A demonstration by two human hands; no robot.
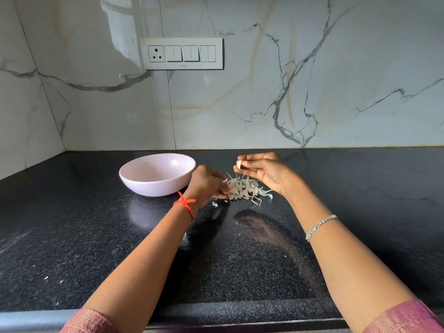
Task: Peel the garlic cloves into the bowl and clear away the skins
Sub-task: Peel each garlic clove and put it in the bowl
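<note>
A pale pink bowl (157,174) stands on the black granite counter (72,236), left of centre. To its right lies a small heap of white garlic skins (245,189). My right hand (262,170) is raised above the heap and pinches a pale garlic clove (239,164) between thumb and fingertips. My left hand (207,185) hovers low at the heap's left edge, its fingers curled round a thin piece of garlic skin (225,180). The inside of the bowl is only partly visible.
A few skin scraps (215,204) lie loose on the counter in front of the heap. A marble wall with a switch panel (182,53) rises behind. The counter's front edge (240,308) runs near my elbows.
</note>
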